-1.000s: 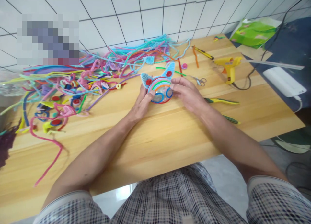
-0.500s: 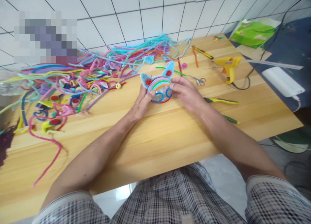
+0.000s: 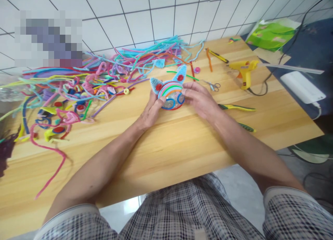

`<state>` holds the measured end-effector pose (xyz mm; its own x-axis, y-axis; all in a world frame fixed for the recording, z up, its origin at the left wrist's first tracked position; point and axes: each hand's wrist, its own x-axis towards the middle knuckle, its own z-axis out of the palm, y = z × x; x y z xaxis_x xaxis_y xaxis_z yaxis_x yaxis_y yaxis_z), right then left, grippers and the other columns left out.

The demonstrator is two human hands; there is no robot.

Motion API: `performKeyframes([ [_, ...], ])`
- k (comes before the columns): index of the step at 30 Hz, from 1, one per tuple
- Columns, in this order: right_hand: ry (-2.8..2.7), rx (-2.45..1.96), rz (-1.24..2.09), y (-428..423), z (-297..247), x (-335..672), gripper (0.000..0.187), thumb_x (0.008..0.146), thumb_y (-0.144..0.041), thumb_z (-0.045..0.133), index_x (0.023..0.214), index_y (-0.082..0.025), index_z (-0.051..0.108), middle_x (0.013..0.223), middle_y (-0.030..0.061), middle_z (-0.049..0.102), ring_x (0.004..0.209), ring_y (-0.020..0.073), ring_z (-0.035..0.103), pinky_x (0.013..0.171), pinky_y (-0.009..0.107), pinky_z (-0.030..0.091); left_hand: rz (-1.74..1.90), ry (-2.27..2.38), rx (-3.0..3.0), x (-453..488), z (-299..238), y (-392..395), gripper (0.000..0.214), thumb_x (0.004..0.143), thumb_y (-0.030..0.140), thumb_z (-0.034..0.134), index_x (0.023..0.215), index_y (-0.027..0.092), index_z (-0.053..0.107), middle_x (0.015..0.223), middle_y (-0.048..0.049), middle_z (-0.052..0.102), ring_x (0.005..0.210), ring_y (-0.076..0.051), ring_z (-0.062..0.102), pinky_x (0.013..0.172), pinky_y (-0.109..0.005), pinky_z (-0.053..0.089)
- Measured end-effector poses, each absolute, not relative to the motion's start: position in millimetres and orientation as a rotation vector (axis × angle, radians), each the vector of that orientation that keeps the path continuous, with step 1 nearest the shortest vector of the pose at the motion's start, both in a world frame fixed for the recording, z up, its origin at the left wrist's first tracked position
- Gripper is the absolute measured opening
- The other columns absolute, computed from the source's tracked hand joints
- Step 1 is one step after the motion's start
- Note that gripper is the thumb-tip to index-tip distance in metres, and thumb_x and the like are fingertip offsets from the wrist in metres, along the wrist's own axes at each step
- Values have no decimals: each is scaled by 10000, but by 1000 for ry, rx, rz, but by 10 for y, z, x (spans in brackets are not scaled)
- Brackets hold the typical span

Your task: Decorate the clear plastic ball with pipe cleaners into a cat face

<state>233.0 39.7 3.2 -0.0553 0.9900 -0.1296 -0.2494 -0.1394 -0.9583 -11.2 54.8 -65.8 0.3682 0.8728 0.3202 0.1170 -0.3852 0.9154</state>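
Between my two hands is a round pipe-cleaner craft (image 3: 172, 90) with rainbow-coloured arcs, blue loops and a clear-looking lower part. Two light-blue pointed ears (image 3: 180, 75), each with a red round piece, stick up from its top. My left hand (image 3: 153, 108) is closed on its left side, thumb on the front near a blue loop. On the right side, my right hand (image 3: 199, 98) grips its rim with bent fingers. Behind the craft lie a green pipe cleaner (image 3: 194, 78) and a small pink ring (image 3: 197, 70).
Tangled pipe cleaners (image 3: 104, 73) cover the table's left and back. To the right are scissors (image 3: 213, 86), pliers (image 3: 238, 108), a utility knife (image 3: 218, 55) and a yellow glue gun (image 3: 244, 73) with its cable. A white box (image 3: 303, 87) sits past the table edge.
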Motion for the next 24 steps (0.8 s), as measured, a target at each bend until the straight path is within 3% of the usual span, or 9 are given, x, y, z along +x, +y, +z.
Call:
performKeyframes([
  [7,-958,-1108,1441,390,42,2302,543,600,-468,1100,966,-269,751,962,-27,816,999,212,795,912,367,676,1096,895,1757,-114,-647,535,913,1184,824,522,1857,220,397,2034,-144,331,1912,-427,279,1603,-561,235],
  [14,-957,-1129,1426,385,65,2302,548,581,-471,1103,947,-270,748,978,-27,824,965,198,778,876,349,657,1110,893,1800,-115,-694,548,851,1191,818,476,1850,282,435,1973,-140,429,1912,-398,282,1591,-605,233],
  [20,-985,-1138,1414,389,54,2314,538,613,-497,1098,951,-276,742,993,-24,828,994,211,789,890,361,668,1100,905,1818,-108,-698,550,868,1182,842,459,1845,283,428,1995,-137,386,1929,-401,224,1589,-596,236],
  [24,-987,-1147,1409,383,59,2306,564,616,-523,1106,959,-277,731,982,-30,821,1000,212,793,898,366,669,1108,902,1819,-104,-669,541,878,1175,856,463,1836,280,442,1991,-142,394,1916,-393,269,1592,-581,225],
])
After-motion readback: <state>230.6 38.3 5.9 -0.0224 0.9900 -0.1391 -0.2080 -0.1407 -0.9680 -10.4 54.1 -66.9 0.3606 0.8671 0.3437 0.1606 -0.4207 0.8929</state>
